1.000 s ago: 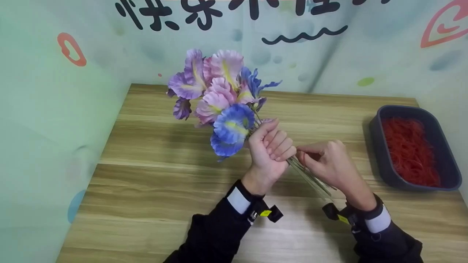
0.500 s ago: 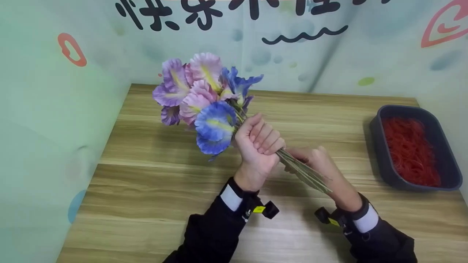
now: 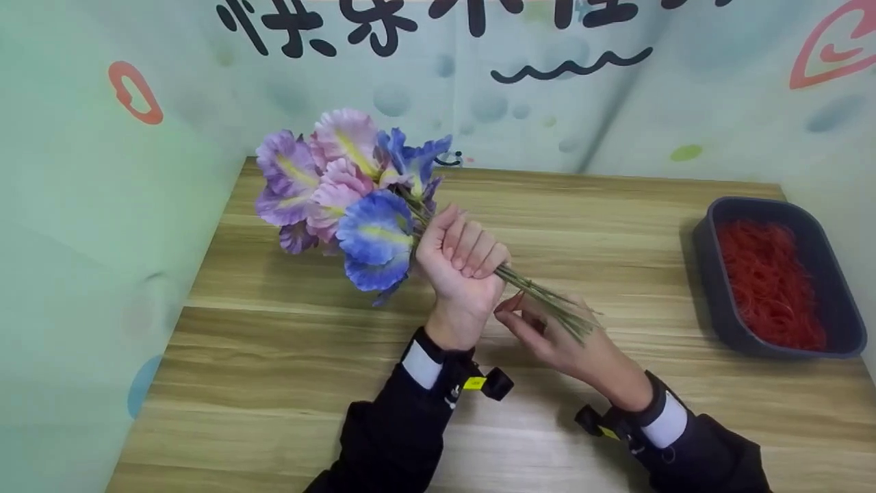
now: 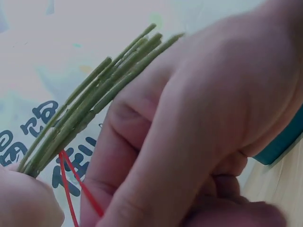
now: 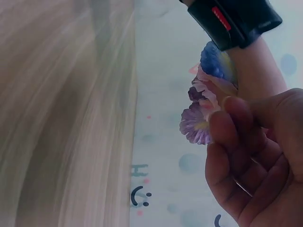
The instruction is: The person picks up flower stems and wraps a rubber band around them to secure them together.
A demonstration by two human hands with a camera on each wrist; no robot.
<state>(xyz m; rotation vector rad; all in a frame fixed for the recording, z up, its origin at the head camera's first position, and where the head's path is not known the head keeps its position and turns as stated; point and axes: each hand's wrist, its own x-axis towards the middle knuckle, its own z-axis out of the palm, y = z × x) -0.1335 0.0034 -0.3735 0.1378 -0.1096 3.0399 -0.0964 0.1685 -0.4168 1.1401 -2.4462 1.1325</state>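
My left hand (image 3: 462,263) grips a bunch of artificial irises by the stems, just below the blooms. The flowers (image 3: 375,229) are purple, pink and blue and lean to the left over the table. Bare green stems (image 3: 540,294) stick out to the lower right of the fist. Under them, my right hand (image 3: 564,342) pinches a red rubber band (image 4: 82,184) between thumb and forefinger. In the left wrist view the band runs in two taut strands from the stems to the right fingers. The right wrist view shows those fingers curled, with blooms behind.
A dark blue-grey bin (image 3: 718,308) full of red rubber bands (image 3: 770,284) stands at the right of the wooden table (image 3: 274,383). A printed backdrop (image 3: 534,130) rises behind the table's back edge.
Left hand and bouquet have shifted left and slightly down. The right hand has also moved left, passing from beside the stems to underneath them, with the band.
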